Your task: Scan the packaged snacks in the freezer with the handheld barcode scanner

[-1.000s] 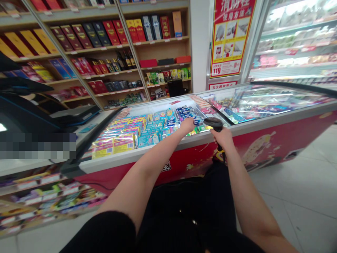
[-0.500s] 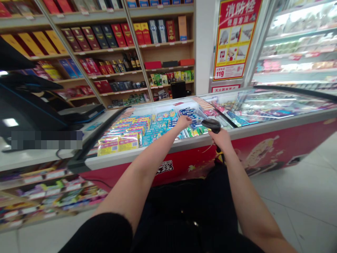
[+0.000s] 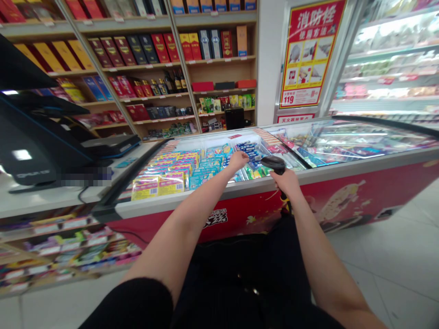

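Note:
My right hand (image 3: 287,183) is wrapped round the handle of a black handheld barcode scanner (image 3: 273,162). The scanner's head points left, over the front rim of the chest freezer (image 3: 202,194). Above the freezer's left half reaches my left hand (image 3: 239,160), fingers curled together beside dark blue wrapped packs (image 3: 247,146). Whatever its fingertips hold, if anything, is too small to make out. Yellow-and-pink packs (image 3: 171,183) and light blue packs (image 3: 202,176) fill the freezer to the left of that hand. Green and yellow packs (image 3: 257,172) lie beneath the scanner.
On the left, a counter (image 3: 44,201) carries a black checkout terminal (image 3: 37,141), with snack shelves (image 3: 75,242) underneath. Wooden shelves (image 3: 219,68) of boxes and bottles stand behind the freezer. A red fire-hydrant poster (image 3: 310,55) hangs on the wall, left of a lit display fridge (image 3: 387,68).
The whole view has shifted slightly right and down. Both hands keep nearly the same pose, and the scanner's head has moved slightly left, closer to my left hand.

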Demonstrator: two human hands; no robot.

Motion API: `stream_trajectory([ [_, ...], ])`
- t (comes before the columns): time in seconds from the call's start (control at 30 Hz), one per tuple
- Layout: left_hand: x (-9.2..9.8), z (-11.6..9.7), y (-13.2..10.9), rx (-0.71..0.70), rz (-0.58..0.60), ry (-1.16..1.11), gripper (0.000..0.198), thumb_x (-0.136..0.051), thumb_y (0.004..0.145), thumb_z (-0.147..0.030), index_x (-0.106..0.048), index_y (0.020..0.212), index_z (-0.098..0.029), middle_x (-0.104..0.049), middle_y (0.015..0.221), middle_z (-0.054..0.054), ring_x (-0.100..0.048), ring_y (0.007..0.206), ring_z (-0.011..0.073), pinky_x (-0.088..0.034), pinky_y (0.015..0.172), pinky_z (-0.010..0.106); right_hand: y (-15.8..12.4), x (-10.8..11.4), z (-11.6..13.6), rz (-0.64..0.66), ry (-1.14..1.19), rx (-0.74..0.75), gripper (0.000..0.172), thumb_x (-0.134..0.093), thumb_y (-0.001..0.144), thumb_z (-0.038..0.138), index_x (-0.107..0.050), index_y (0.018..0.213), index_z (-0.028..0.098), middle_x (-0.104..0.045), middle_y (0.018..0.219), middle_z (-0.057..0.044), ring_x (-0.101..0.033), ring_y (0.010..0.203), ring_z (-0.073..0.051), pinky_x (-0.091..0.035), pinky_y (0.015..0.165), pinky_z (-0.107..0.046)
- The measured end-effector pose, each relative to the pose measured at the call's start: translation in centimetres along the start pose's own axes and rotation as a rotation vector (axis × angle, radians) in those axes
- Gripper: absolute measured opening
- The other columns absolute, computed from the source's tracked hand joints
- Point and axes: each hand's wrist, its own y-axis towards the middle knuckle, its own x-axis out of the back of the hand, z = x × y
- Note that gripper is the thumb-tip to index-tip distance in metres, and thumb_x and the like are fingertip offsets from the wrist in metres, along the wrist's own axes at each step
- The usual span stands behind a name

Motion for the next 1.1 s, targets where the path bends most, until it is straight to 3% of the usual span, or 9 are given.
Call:
stream_trajectory([
  [0.4, 0.6, 0.9, -0.3, 0.029, -0.017, 0.012, 0.019, -0.066, 0.086, -0.019, -0.075, 0.103, -0.015, -0.076, 0.103, 0.006, -0.069, 0.093, 0.0168, -0.052, 0.084, 0.023, -0.4, -0.1, 0.8, 0.004, -0.033, -0.005, 0.019, -0.067, 0.082, 0.036, -0.066, 0.078, 0.017, -0.059, 0.046, -0.001, -0.064, 0.047, -0.019, -0.048, 0.055, -0.026],
  [0.73, 2.3, 4.8, -1.2, -0.037, 0.015, 0.220, 0.017, -0.062, 0.086, -0.018, -0.071, 0.100, -0.017, -0.075, 0.107, 0.006, -0.068, 0.100, 0.0188, -0.050, 0.084, 0.023, -0.7, -1.7, 1.6, 0.035, -0.003, 0.033, 0.023, -0.067, 0.081, 0.039, -0.067, 0.085, 0.016, -0.063, 0.051, -0.003, -0.065, 0.049, -0.019, -0.047, 0.052, -0.025],
  [0.93, 3.2, 6.4, -2.3, -0.025, 0.093, 0.476, 0.021, -0.063, 0.086, -0.023, -0.070, 0.105, -0.020, -0.073, 0.115, 0.010, -0.067, 0.110, 0.0253, -0.047, 0.095, 0.032, -1.5, -2.0, 2.9, 0.053, -0.009, 0.057, 0.021, -0.067, 0.082, 0.036, -0.068, 0.085, 0.015, -0.063, 0.053, -0.003, -0.064, 0.047, -0.018, -0.047, 0.051, -0.025],
  [1.1, 3.4, 6.4, -2.6, -0.028, 0.063, 0.547, 0.023, -0.059, 0.088, -0.021, -0.068, 0.109, -0.020, -0.072, 0.119, 0.013, -0.065, 0.115, 0.0289, -0.043, 0.102, 0.040, -1.5, -2.5, 2.8, 0.063, -0.002, 0.064, 0.023, -0.067, 0.081, 0.037, -0.067, 0.088, 0.014, -0.064, 0.055, -0.003, -0.064, 0.047, -0.018, -0.047, 0.051, -0.025],
])
